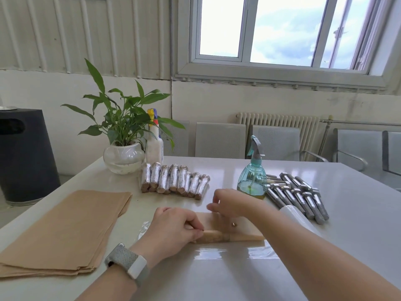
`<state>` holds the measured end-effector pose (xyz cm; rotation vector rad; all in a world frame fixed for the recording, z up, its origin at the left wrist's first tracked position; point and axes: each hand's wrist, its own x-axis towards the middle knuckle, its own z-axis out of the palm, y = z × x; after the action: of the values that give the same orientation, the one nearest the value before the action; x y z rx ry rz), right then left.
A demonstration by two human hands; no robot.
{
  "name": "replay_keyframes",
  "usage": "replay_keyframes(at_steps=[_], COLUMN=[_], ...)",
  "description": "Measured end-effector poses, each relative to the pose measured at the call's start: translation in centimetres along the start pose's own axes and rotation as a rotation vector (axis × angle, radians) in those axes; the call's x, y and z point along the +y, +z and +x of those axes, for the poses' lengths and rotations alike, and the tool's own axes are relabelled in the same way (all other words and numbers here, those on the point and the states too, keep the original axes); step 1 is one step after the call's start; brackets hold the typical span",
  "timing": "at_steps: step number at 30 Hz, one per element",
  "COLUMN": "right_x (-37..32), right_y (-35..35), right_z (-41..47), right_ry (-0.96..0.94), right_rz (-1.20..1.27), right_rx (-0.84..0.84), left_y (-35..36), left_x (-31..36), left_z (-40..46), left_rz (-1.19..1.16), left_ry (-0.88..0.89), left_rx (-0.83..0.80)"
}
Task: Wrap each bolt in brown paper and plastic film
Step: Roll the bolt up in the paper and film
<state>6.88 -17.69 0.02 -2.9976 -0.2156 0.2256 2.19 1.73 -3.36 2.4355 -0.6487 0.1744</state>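
On the table point(217, 279), a stack of paper sheets point(63, 231) lies left. Wrapped bolts point(174, 181) lie in a row behind centre, before the potted plant point(123, 148). Bare bolts point(299, 194) lie right, beside a spray bottle point(252, 177).

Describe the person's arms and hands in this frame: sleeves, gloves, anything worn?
Both forearms are bare, with no sleeves in view, and neither hand wears a glove. The left hand has a wristband just behind it: a grey woven strap with a pale, rounded rectangular piece on it. The right hand and its wrist carry nothing visible. No rings can be made out on either hand.
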Motion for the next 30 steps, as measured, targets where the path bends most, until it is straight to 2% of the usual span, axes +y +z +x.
replay_keyframes(at_steps=[8, 15, 19, 22, 30], right_x=[0.4, 0.1, 0.1, 0.2, 0.7], right_y=[-0.3, 0.1, -0.1, -0.9, -2.2], right_z=[0.6, 0.9, 1.1, 0.7, -1.0], right_ry=[-0.039, -0.067, -0.07, -0.08, -0.131], right_rz=[0.029, -0.111, 0.031, 0.118, -0.022], right_rx=[-0.018, -0.042, -0.041, -0.111, -0.2], left_y=[0.5, 0.3, 0.3, 0.2, 0.2], left_x=[-0.3, -0.1, -0.3, -0.2, 0.3], left_z=[-0.1, -0.2, -0.2, -0.2, -0.4], left_rz=[0.018, 0.014, 0.051, 0.09, 0.228], left_ry=[0.07, 0.088, 0.09, 0.091, 0.175], left_rx=[0.059, 0.06, 0.051, 0.05, 0.102])
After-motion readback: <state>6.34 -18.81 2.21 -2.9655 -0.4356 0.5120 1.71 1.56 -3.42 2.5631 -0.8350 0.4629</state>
